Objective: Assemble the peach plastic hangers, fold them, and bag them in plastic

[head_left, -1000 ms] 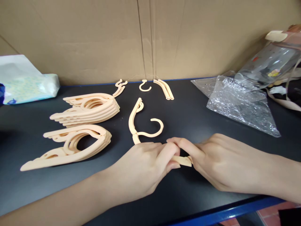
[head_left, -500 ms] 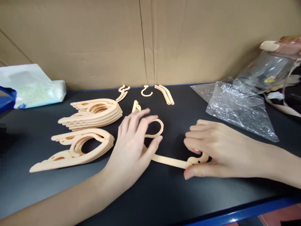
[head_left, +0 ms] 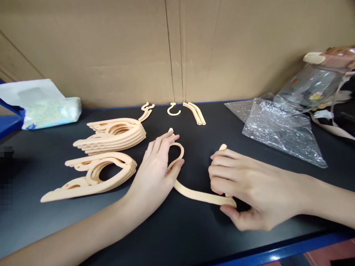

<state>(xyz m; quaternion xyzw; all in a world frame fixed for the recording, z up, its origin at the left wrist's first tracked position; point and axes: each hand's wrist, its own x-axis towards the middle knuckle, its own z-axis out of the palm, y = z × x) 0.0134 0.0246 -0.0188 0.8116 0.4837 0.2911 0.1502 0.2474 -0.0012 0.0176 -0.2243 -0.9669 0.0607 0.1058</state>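
Note:
A cream plastic folding hanger lies across both hands above the black tabletop. My left hand is closed on its middle, with the looped hook showing between thumb and fingers. At the other end, my right hand grips the hinged arm; its thumb is by the joint, and the arm's tip pokes out past the fingers. My palm hides part of that arm. Two stacks of folded hangers, a farther one and a nearer one, lie left of my left hand.
Along the back are a loose hook, two curved strips and small hanger pieces. Clear plastic bags and a strapped bottle lie right. A wipes pack sits left. Cardboard stands behind.
My right hand has moved slightly left and nearer to me, turning the hanger's hinged arm inward so its tip now points away from me. My left hand keeps hold of the middle.

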